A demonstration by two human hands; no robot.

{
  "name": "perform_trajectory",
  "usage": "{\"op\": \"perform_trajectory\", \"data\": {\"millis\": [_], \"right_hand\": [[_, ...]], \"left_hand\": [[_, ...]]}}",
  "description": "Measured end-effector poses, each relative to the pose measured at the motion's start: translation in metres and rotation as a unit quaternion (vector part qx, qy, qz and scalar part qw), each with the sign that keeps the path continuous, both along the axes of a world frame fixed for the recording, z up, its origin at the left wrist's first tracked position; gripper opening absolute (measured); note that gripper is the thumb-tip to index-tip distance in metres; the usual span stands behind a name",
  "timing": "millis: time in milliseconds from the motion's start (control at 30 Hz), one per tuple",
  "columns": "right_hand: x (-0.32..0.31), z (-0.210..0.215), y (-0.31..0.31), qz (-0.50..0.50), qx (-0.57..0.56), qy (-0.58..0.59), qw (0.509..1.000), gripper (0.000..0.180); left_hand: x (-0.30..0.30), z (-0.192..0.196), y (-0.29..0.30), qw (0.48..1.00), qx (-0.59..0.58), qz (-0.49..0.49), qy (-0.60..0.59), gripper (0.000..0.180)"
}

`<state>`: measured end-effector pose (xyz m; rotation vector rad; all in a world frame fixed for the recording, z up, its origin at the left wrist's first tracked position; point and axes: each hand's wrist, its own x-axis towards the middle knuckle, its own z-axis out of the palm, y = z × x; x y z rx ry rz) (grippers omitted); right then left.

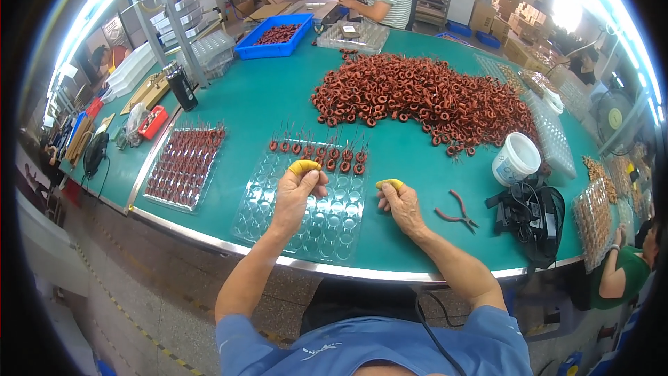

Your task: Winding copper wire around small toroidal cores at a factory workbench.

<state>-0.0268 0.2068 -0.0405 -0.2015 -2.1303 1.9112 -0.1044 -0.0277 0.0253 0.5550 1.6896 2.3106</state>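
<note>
Hands over clear blister tray (278, 226) on the green table (264, 97). Left hand (298, 191), yellow finger cot on, pinched shut above the tray; whether it holds anything, cannot tell. Right hand (398, 202) loosely curled, empty, resting just right of the tray. Row of red-brown coils (321, 152) fills the tray's far edge, running left to right, just beyond the left hand, which is nearer. Coil heap (424, 94) far right; pliers (456, 212) right.

Left hand (296, 191) curls over the clear tray (306, 226); whatever sits under its fingers is hidden, too small to tell if it pinches a coil. Right hand (400, 202) palm side not visible. Tray cells under both hands blocked. Coil pile (424, 94) blurs into one mass; single leads unresolvable. Picture rim black, table (278, 97) edges cut off.
</note>
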Motion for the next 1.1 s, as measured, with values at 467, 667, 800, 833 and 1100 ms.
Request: {"op": "perform_trajectory", "data": {"millis": [467,667,800,833,1100], "right_hand": [[0.023,0.021,-0.016,0.015,0.028,0.148,0.988,0.032],[0.024,0.024,-0.014,0.026,0.050,0.144,0.988,0.033],[0.024,0.026,-0.014,0.017,0.058,0.108,0.992,0.031],[0.024,0.026,-0.014,0.021,0.056,0.128,0.990,0.031],[0.022,0.028,-0.013,0.025,0.093,0.094,0.991,0.027]], "left_hand": [[0.038,-0.029,0.051,0.992,-0.064,-0.100,-0.030,0.014],[0.046,-0.031,0.059,0.985,-0.066,-0.136,-0.085,0.014],[0.049,-0.030,0.061,0.985,-0.044,-0.142,-0.084,0.014],[0.049,-0.030,0.061,0.985,-0.038,-0.142,-0.090,0.014],[0.051,-0.032,0.060,0.984,-0.022,-0.132,-0.121,0.014]]}}
